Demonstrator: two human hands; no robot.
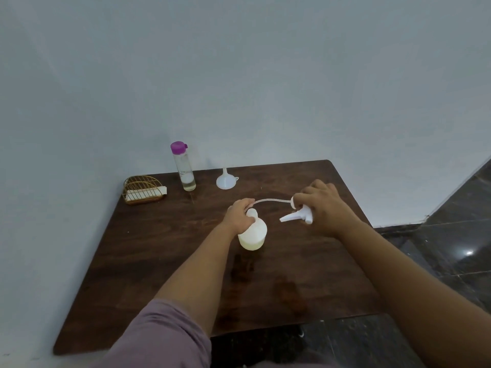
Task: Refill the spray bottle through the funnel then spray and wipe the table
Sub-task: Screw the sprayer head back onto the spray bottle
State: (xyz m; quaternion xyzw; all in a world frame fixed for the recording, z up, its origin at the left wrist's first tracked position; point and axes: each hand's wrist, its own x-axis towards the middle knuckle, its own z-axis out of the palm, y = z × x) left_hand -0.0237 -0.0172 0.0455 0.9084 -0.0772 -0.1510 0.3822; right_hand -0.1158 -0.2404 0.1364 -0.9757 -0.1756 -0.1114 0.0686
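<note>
Table (159, 274), dark wood: bare toward near edge. Bottle (253, 235), mid-table, upright, neck gripped by left hand (239, 215). Sprayer (297, 215), off the bottle, tube trailing, gripped by right hand (322, 205). Funnel (225, 179), inverted, near far edge.

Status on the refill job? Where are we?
Done: the sprayer head is off the spray bottle. In hand: right hand grips the head, its dip tube arcing toward the bottle neck, which the left hand holds. Left: funnel stands unused, purple-capped water bottle closed; pouring, spraying, wiping remain.
</note>
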